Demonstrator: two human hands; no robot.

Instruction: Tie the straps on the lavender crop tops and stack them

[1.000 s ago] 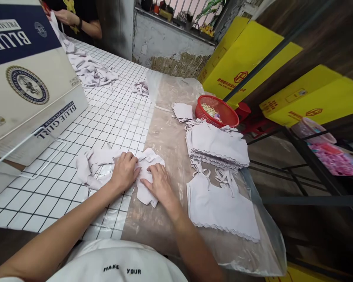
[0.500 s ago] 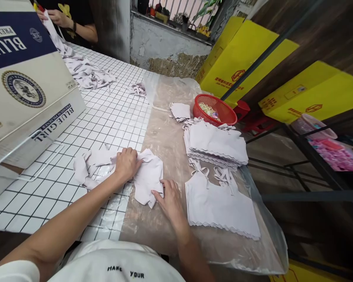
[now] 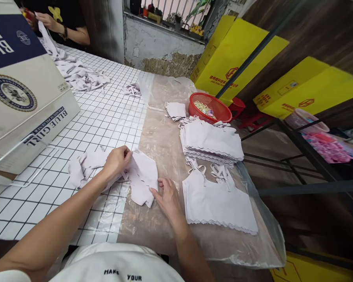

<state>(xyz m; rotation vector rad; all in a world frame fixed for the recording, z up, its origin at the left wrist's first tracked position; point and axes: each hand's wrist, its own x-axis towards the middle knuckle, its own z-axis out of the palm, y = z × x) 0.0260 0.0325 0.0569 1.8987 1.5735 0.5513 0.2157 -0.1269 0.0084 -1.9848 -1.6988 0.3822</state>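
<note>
A pale pinkish fabric top lies partly folded on the plastic sheet in front of me. My left hand pinches its upper left edge and holds that part slightly raised. At its right edge rests my right hand, thumb and fingers apart, the fingertips touching the cloth. Just left of my left hand, more crumpled fabric lies on the tablecloth. To the right of my right hand is a flat pile of strappy tops with scalloped hems. Behind it a thicker stack of tops is heaped up.
A red basket of small pale loops stands behind the stacks, beside a small fabric pile. On the left a large carton blocks part of the table. Across the table, a co-worker's hands handle cloth. A metal rack borders the right.
My left hand has gone from lying over the fabric to pinching its edge, lifting it and drawing it slightly left. My right hand stays at the right edge. The view has shifted a little.
</note>
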